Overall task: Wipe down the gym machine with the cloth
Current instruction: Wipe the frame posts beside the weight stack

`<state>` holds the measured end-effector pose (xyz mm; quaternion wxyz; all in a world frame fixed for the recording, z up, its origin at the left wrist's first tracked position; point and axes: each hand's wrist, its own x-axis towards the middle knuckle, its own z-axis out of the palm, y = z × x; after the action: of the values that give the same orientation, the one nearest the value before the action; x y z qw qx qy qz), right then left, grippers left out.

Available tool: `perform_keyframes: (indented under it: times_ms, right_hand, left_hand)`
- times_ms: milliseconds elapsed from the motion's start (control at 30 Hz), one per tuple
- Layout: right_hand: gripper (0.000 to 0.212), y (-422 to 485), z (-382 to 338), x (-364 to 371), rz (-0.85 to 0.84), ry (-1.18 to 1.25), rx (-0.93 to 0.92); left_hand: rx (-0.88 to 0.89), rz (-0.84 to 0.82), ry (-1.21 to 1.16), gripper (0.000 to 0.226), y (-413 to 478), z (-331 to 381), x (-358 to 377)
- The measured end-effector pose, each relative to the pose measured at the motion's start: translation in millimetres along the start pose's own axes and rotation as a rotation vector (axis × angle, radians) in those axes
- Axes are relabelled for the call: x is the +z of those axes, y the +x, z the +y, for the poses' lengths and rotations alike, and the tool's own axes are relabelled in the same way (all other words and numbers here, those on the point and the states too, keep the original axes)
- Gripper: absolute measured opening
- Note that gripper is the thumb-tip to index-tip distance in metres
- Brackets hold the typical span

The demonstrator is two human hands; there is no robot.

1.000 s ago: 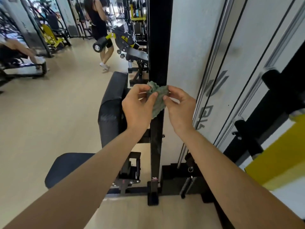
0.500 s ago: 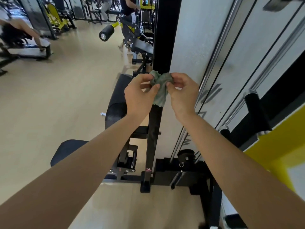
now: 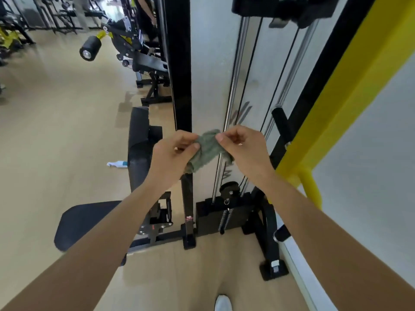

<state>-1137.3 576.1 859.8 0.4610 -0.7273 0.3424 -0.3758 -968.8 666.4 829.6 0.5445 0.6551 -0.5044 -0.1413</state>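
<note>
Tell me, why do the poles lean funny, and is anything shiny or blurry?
In the head view the wide lens makes the black post, the chrome rod and the yellow beam fan apart upward; the rod shines with glare; the cloth, left hand and right hand look slightly soft.

A pale beige floor (image 3: 56, 122) with a soft sheen fills the left side of the room. On it, toward the back, stands another exercise machine (image 3: 146, 63) with a black frame, yellow fittings and a black roller pad (image 3: 89, 48) sticking out to the left. A person (image 3: 144, 16) stands just behind it. More dark racks (image 3: 56, 14) line the far end, where the light is brightest. A small white spray bottle (image 3: 118, 164) lies on the floor. At the right, a yellow beam (image 3: 350, 86) slants across a plain grey wall (image 3: 370, 164).
</note>
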Motion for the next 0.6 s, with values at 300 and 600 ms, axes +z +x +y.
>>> perform_keyframes:
  times_ms: [300,600]
  right_hand:
    - [0.013,-137,12,-55,0.216,-0.120,0.233]
    - [0.017,-211,27,-100,0.074,-0.095,0.295]
  left_hand:
    - [-0.043,-0.309,-0.139,0.023,-92,13,48]
    - [0.028,-0.474,-0.039,0.013,-118,47,85]
